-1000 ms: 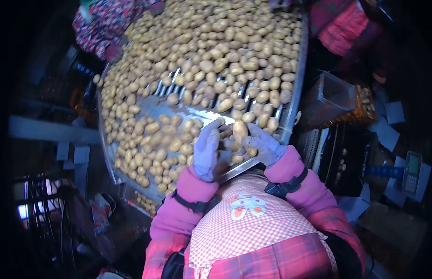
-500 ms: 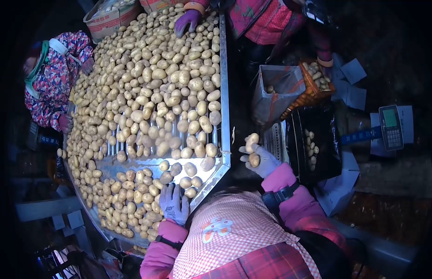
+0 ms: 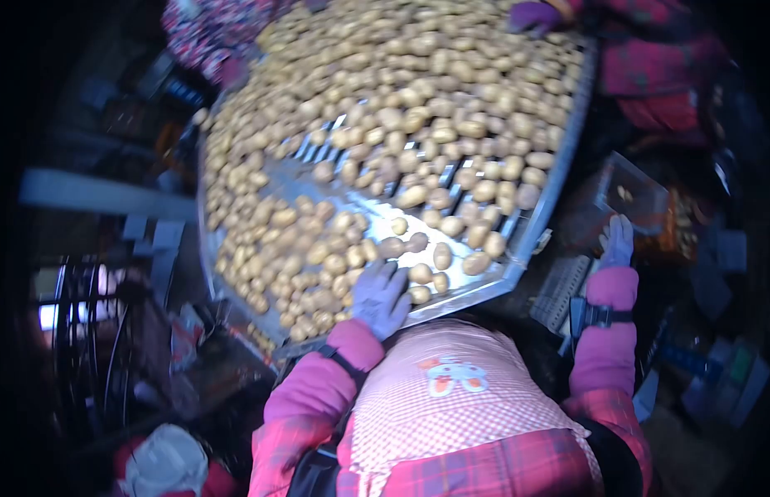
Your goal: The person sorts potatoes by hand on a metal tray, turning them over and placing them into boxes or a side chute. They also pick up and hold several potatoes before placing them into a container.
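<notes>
My left hand (image 3: 381,298), in a pale grey-purple glove, lies with its fingers spread against potatoes (image 3: 319,253) at the near edge of the metal sorting table (image 3: 464,305). A few loose potatoes (image 3: 421,273) sit on the bare metal just right of it. Out to the right, my right hand (image 3: 617,242), gloved alike, reaches beside a clear plastic bin (image 3: 642,186). Its fingers are stretched out and no potato shows in them. Inside the bin a potato (image 3: 624,193) is visible, though blurred.
Potatoes cover most of the table, with slatted bars (image 3: 455,186) showing between them. A co-worker's purple-gloved hand (image 3: 534,16) is at the far right edge; another person in a patterned jacket (image 3: 215,37) stands far left. An orange crate (image 3: 679,228) adjoins the bin.
The view has swung left, shifting the table rightward. My right hand has let go of the two potatoes it held and reaches farther toward the bin. My left hand stays at the potatoes.
</notes>
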The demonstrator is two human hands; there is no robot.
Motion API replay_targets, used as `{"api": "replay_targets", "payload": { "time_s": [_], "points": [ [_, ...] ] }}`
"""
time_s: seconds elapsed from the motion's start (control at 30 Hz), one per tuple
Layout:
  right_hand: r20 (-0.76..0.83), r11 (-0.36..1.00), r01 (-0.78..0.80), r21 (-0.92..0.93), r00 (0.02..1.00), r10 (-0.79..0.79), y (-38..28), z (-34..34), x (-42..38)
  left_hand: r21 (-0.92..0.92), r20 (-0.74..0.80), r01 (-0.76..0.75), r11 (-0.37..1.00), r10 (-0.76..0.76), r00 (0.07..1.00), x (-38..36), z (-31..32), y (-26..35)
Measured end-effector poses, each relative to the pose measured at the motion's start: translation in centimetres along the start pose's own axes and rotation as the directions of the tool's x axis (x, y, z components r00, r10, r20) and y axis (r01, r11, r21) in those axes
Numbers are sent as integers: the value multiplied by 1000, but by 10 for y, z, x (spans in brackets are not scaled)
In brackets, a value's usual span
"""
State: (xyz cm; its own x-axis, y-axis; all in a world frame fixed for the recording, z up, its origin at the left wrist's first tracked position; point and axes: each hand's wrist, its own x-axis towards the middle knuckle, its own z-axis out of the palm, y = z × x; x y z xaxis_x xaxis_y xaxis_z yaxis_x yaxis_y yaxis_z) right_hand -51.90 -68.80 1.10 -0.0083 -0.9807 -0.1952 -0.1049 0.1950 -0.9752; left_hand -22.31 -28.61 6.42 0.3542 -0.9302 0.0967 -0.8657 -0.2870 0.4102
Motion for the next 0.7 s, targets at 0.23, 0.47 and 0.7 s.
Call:
{"api": "replay_targets", "payload": {
  "time_s": [0.23,0.47,0.7],
  "points": [
    [442,429,727,-537,675,-590,-18,109,-84,110,-59,10,994,-3,998,26,-11,-19],
    [535,348,739,-577,664,-523,2,133,-116,290,-177,298,909,-256,951,28,-48,-164],
    [529,336,739,-585,661,-533,-2,139,-119,181,-192,53,982,-17,981,63,-25,-95]
  ]
}}
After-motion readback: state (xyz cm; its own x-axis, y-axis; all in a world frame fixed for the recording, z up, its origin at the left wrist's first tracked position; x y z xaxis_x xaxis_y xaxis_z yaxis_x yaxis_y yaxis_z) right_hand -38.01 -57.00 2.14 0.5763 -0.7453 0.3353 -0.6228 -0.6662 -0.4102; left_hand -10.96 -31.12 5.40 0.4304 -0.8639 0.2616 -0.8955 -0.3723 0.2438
